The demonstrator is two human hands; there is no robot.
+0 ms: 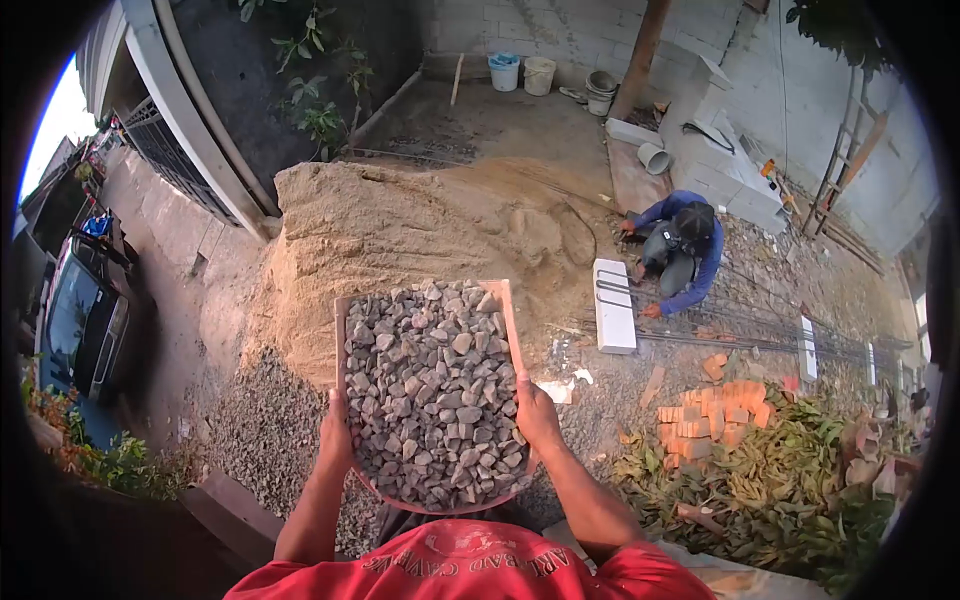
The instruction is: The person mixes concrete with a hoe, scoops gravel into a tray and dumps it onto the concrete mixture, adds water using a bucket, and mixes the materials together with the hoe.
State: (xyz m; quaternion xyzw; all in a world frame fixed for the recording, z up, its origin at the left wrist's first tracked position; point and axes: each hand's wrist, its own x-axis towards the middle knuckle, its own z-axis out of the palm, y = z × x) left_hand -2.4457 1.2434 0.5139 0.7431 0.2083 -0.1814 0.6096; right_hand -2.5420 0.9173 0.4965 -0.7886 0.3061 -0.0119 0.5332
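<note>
1. Sand pile (400,220): heaped across the middle ground.
2. Co-worker (692,240): crouching right of the sand pile.
3. Tray (341,345): full of gravel (435,395), just beyond the red shirt (460,565).
4. White block (614,305): beside the co-worker.
5. Left hand (337,432) and right hand (538,414): each clasping 1 side of the tray.

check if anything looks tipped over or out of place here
A grey bucket beside the white blocks looks tipped on its side, odd because two white buckets by the back wall stand upright. Nothing seems to be spilling from the held tray of stones.
</note>
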